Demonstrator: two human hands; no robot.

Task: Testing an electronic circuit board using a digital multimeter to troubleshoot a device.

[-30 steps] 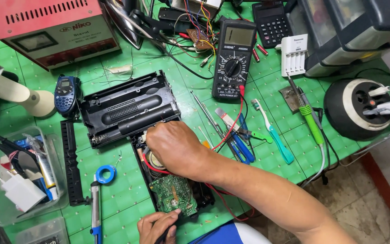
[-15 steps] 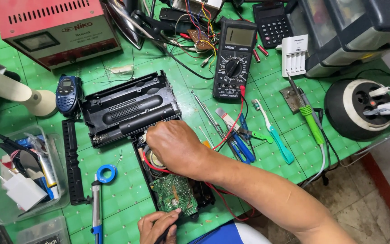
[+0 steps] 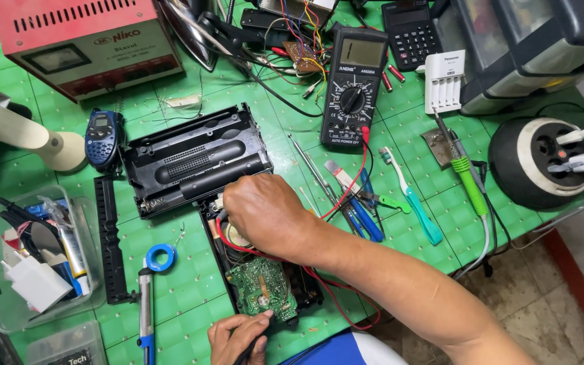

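The right hand [image 3: 265, 213] is curled, knuckles up, over the upper end of the opened black device [image 3: 238, 260]; what its fingertips pinch cannot be told. Red wires [image 3: 238, 247] are seen looping out just beneath its palm. The green circuit board [image 3: 263, 287] lies between the two hands, inside the device. The left hand [image 3: 238, 338] is closed around a dark probe, its tip touching the board's near edge. A black back cover [image 3: 194, 159] is lying just beyond the right hand, a multimeter [image 3: 353, 88] farther off.

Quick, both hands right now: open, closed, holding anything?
Left hand: closed around a thin dark tool at the green circuit board.
Right hand: curled over the opened black casing; grip hidden.
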